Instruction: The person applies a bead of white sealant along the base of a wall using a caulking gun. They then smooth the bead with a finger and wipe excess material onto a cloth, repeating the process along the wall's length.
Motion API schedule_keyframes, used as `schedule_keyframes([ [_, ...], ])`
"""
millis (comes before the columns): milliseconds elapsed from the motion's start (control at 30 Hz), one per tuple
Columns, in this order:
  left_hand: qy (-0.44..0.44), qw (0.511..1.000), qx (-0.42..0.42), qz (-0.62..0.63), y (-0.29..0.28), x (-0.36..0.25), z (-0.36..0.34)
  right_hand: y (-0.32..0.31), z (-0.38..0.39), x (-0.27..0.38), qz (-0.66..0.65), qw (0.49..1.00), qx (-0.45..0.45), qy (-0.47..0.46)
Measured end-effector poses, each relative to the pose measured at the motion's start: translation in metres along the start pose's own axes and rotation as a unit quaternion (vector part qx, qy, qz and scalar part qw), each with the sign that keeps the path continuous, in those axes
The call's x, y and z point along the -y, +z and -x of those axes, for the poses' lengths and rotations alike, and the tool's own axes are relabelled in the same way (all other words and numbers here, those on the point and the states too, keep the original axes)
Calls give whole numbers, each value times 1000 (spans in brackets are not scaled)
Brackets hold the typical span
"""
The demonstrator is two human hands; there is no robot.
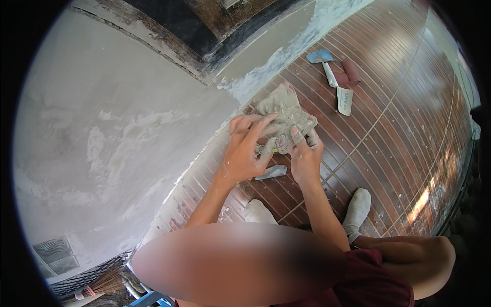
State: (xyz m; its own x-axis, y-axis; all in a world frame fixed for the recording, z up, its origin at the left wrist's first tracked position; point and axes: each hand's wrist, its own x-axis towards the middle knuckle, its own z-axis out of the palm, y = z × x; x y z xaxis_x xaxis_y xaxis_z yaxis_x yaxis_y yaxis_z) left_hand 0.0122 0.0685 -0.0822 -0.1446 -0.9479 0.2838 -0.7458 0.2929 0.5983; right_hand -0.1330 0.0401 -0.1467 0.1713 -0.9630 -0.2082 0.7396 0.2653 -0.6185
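A crumpled plastic bag (287, 115) smeared with wet grey putty is held up between my hands, over the tiled floor. My left hand (245, 148) is at its near left side, fingers bent over it and the thumb beneath. Grey putty coats those fingers. My right hand (307, 156) pinches the bag's right edge between thumb and fingers, also smeared grey. How much putty the bag holds is hidden by its folds. On the floor just below my hands lies a pale blue-grey flat piece (272, 172).
To the left stands a grey wall (102, 133) with whitish patches. Farther right on the brown ribbed tiles (378, 148) lie a reddish-brown sandpaper roll (350, 72), a blue flat piece (320, 56) and a pale printed piece (344, 101). A broom (105, 283) is at lower left.
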Motion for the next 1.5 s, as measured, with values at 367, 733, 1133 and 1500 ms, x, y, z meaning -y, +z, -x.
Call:
schedule_keyframes([
  [367,113,978,-23,-176,-17,-2,2,-2,-2,3,0,1000,-11,2],
  [733,183,974,31,-129,-26,-47,-64,25,-5,82,-50,999,-1,-5],
  [1133,314,948,37,-42,-59,-187,-200,76,-28,255,33,984,38,-169],
  [1500,446,818,246,268,182,-502,-204,-43,-52,237,-151,953,-121,-234],
])
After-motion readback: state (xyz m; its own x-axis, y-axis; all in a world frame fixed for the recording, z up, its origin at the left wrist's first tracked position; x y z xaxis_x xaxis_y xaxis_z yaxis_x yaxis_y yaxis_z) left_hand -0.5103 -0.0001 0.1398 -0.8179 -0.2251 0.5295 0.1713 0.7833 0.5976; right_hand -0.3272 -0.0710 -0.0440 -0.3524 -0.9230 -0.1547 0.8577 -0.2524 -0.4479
